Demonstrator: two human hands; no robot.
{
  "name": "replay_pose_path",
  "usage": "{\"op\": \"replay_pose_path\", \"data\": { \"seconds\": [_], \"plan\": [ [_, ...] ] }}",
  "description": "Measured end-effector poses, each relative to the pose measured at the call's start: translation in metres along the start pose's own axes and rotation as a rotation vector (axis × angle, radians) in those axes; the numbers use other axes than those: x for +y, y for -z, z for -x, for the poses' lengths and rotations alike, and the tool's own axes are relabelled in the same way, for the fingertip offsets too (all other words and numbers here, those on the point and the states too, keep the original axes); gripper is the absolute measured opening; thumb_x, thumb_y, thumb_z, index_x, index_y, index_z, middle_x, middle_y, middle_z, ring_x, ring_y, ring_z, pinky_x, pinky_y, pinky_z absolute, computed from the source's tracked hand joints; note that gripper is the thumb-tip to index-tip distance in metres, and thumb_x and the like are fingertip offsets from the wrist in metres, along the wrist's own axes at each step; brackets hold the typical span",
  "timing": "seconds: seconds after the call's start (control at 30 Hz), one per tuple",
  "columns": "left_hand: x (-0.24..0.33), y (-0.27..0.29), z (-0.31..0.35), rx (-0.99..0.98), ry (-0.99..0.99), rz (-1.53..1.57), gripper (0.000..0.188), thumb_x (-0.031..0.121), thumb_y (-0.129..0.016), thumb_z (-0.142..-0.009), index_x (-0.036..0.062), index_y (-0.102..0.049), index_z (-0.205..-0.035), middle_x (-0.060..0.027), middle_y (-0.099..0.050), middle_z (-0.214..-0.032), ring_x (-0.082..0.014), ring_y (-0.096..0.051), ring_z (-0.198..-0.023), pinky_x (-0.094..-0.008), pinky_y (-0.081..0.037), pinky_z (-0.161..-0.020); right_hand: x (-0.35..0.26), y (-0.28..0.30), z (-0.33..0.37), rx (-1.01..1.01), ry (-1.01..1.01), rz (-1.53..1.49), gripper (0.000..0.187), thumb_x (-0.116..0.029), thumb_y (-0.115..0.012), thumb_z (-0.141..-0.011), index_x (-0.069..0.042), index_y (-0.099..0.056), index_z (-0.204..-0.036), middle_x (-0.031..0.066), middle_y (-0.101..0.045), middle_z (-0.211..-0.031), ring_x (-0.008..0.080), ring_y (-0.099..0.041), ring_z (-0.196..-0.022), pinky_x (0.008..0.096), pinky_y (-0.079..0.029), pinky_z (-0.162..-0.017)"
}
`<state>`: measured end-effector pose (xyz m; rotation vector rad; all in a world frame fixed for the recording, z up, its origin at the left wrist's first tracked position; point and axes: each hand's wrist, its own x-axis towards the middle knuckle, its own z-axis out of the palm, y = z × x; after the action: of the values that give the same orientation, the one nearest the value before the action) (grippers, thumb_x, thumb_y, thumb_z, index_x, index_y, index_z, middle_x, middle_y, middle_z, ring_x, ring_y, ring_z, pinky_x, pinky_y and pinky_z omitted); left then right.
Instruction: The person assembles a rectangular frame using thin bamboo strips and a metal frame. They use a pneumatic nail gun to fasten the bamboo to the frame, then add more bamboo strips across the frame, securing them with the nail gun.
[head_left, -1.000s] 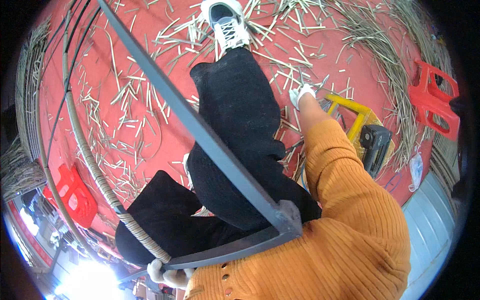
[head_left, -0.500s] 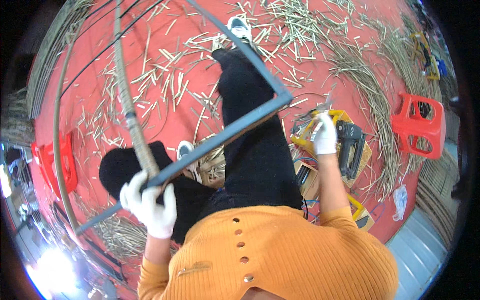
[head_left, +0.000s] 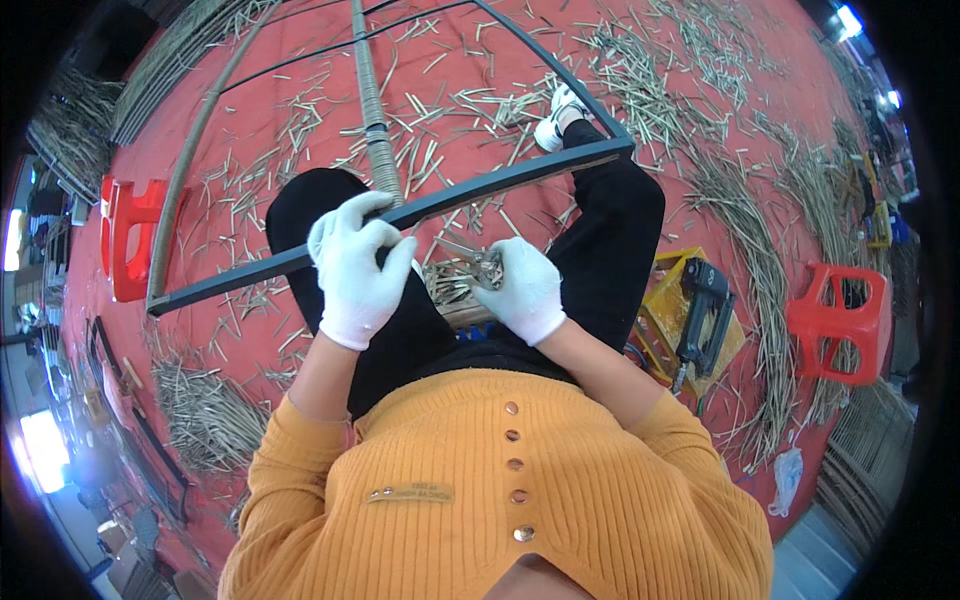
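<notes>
My left hand (head_left: 362, 265), in a white glove, bends its fingers over the dark grey bar of a metal frame (head_left: 510, 182). The bar slants across my black-trousered legs. Just beyond those fingers, the lower end of a pole wrapped in pale strips (head_left: 367, 90) meets the bar. Between my knees, my gloved right hand (head_left: 525, 292) is closed on a small metal hand tool (head_left: 462, 250) that points toward the bar. The glove hides most of the tool, so its exact kind is unclear. Cut strips (head_left: 448, 283) lie beneath it.
On the right, a black nail gun (head_left: 703, 315) rests on a yellow case (head_left: 668, 318). Red plastic stools stand at the right (head_left: 842, 322) and left (head_left: 130, 240). Long strips (head_left: 745, 210) and a strip bundle (head_left: 205, 420) lie on the red floor, near a clear plastic bag (head_left: 787, 482).
My right hand has come from the yellow case to between my knees with the metal tool. In view, the frame sits higher and flatter, and my right leg is now bent.
</notes>
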<state>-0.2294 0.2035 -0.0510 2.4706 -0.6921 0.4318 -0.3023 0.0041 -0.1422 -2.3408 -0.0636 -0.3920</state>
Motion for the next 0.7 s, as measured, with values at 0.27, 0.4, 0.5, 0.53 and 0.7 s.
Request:
{"op": "replay_pose_path", "data": {
  "seconds": [0.27, 0.4, 0.5, 0.53, 0.7],
  "plan": [
    [0.001, -0.001, 0.002, -0.029, 0.023, 0.056, 0.012, 0.016, -0.075, -0.074, 0.0085, -0.066, -0.070, -0.0039, -0.066, -0.119, -0.0255, -0.058, -0.106, -0.0375, -0.034, -0.098, 0.003, -0.054, -0.022, 0.154, -0.117, 0.036, 0.030, -0.016, -0.082, -0.065, -0.005, -0.061, -0.084, 0.0131, -0.062, -0.079, 0.0340, -0.063, -0.081, 0.0434, -0.051, -0.072],
    [0.001, 0.000, 0.001, 0.000, 0.002, 0.081, 0.012, 0.016, -0.076, -0.073, 0.0089, -0.067, -0.071, -0.0046, -0.066, -0.118, -0.0259, -0.058, -0.104, -0.0372, -0.035, -0.098, -0.003, -0.060, -0.023, 0.081, -0.169, -0.028, 0.039, -0.020, -0.084, -0.066, -0.002, -0.059, -0.089, 0.0166, -0.064, -0.077, 0.0360, -0.066, -0.072, 0.0435, -0.052, -0.065],
    [0.004, 0.004, -0.001, -0.002, 0.015, 0.083, 0.016, 0.016, -0.076, -0.073, 0.0082, -0.063, -0.069, -0.0057, -0.066, -0.116, -0.0266, -0.058, -0.103, -0.0374, -0.035, -0.096, -0.009, -0.048, -0.019, -0.020, -0.164, -0.016, 0.039, -0.020, -0.083, -0.068, -0.003, -0.059, -0.093, 0.0179, -0.065, -0.076, 0.0382, -0.067, -0.074, 0.0448, -0.052, -0.064],
    [0.005, 0.005, -0.001, -0.003, 0.009, 0.074, 0.017, 0.016, -0.077, -0.073, 0.0101, -0.062, -0.066, -0.0059, -0.067, -0.111, -0.0260, -0.059, -0.103, -0.0394, -0.036, -0.095, -0.012, -0.038, -0.016, -0.087, -0.176, 0.047, 0.039, -0.019, -0.082, -0.069, -0.004, -0.058, -0.095, 0.0189, -0.066, -0.078, 0.0398, -0.067, -0.075, 0.0451, -0.053, -0.065],
    [0.006, 0.006, -0.001, -0.087, -0.061, 0.197, 0.019, 0.015, -0.079, -0.069, 0.0087, -0.061, -0.066, -0.0087, -0.067, -0.118, -0.0302, -0.058, -0.110, -0.0435, -0.036, -0.098, -0.014, 0.040, -0.001, 0.036, -0.330, -0.039, 0.033, -0.016, -0.077, -0.075, -0.005, -0.056, -0.097, 0.0188, -0.065, -0.079, 0.0382, -0.068, -0.075, 0.0437, -0.054, -0.065]
  ]
}}
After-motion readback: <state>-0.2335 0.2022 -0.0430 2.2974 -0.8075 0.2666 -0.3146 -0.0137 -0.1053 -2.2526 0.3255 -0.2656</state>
